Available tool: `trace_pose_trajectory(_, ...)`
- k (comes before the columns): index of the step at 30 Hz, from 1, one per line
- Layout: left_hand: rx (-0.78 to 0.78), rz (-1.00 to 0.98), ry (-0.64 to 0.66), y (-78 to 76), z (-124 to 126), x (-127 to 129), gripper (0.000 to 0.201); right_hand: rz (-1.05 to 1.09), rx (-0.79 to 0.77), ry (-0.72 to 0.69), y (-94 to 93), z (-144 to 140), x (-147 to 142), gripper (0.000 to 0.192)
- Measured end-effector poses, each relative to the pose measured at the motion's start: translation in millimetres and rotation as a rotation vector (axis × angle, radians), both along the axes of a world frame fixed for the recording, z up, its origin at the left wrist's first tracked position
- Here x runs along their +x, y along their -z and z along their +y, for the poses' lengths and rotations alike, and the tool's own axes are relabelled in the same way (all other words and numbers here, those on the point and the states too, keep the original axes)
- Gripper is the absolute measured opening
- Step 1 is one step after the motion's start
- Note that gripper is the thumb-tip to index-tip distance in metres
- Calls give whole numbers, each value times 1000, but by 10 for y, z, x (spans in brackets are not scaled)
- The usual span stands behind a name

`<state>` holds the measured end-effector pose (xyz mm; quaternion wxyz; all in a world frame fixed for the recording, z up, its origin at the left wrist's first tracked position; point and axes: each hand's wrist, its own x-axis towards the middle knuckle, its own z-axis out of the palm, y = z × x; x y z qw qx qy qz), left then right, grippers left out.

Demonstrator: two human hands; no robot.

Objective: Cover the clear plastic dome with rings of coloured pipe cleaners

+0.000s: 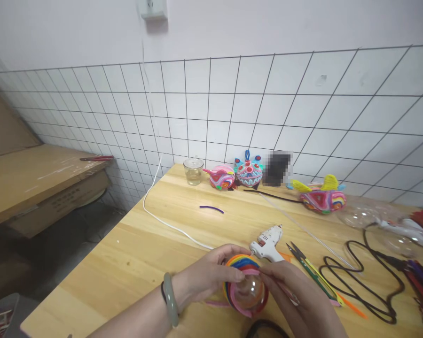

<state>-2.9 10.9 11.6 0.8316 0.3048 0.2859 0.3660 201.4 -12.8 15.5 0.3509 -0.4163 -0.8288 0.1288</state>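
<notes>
A: Where is the work sitting?

B: Low at the near edge of the pale wooden counter (134, 253). The left hand (207, 277) cups a clear plastic ball half wrapped in rainbow-coloured pipe cleaners (245, 288), its fingers curled over the top. The right hand (296, 295) comes in from the other side and pinches a pink pipe cleaner strand (248, 272) against the ball's bare part.

A: So both hands are closed on it?

B: Yes, neither is spread. The left wraps the ball, the right nips the strand between thumb and fingertips.

A: What could go wrong?

B: As I judge it, the smooth plastic gives little hold, so the pink strand could spring off or slide if the pinch eases. The white glue gun (268, 241) lies just behind the ball with its nozzle toward the hands; a careless reach could brush it. The green-handled scissors (308, 265) lie near the right hand, points facing away.

A: Anything else about?

B: A black cable (352, 277) loops to the right, a white cord (169, 225) trails along the left, and a small glass jar (193, 171) and finished colourful pipe-cleaner figures (248, 172) stand well apart by the tiled wall.
</notes>
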Motion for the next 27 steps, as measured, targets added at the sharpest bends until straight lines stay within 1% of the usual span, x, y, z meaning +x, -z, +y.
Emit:
trace_pose_trajectory(2, -7, -12, -5, -8, -1, 1, 43, -48, 73, -12, 1, 19, 17, 16)
trace_pose_trajectory(3, -5, -17, -13, -12, -1, 4, 42, -75, 136, -10, 5, 27, 25, 18)
trace_pose_trajectory(7, 8, -57, -76, -29, 11, 17, 37, -130, 456, 100, 49, 34, 80, 25)
trace_pose_trajectory(8, 15, -73, -93, -33, 17, 16, 35, -136, 501, 118, 63, 29, 99, 29)
trace_pose_trajectory(10, 29, -123, -99, -42, 29, 11, 31, -146, 534, 101, 89, 22, 139, 37)
trace_pose_trajectory(12, 42, -184, -74, -52, 38, 4, 28, -170, 504, 41, 113, 30, 172, 39)
trace_pose_trajectory(13, 45, -207, -58, -55, 40, 2, 25, -180, 479, 23, 126, 43, 183, 37)
trace_pose_trajectory(16, 46, -224, -66, -45, 38, 8, 22, -183, 387, 44, 181, 102, 193, 33)
trace_pose_trajectory(20, 27, -182, -101, 18, 19, 40, 31, -151, 323, 33, 290, 128, 129, 45)
trace_pose_trajectory(22, 20, -162, -97, 52, 8, 54, 33, -84, 288, 62, 330, 94, 58, 48)
trace_pose_trajectory(25, -7, -135, -74, 86, -3, 64, 37, 23, 204, 122, 332, 23, -57, 49)
trace_pose_trajectory(27, -6, -130, -59, 96, -5, 65, 40, 55, 161, 116, 304, -13, -107, 47)
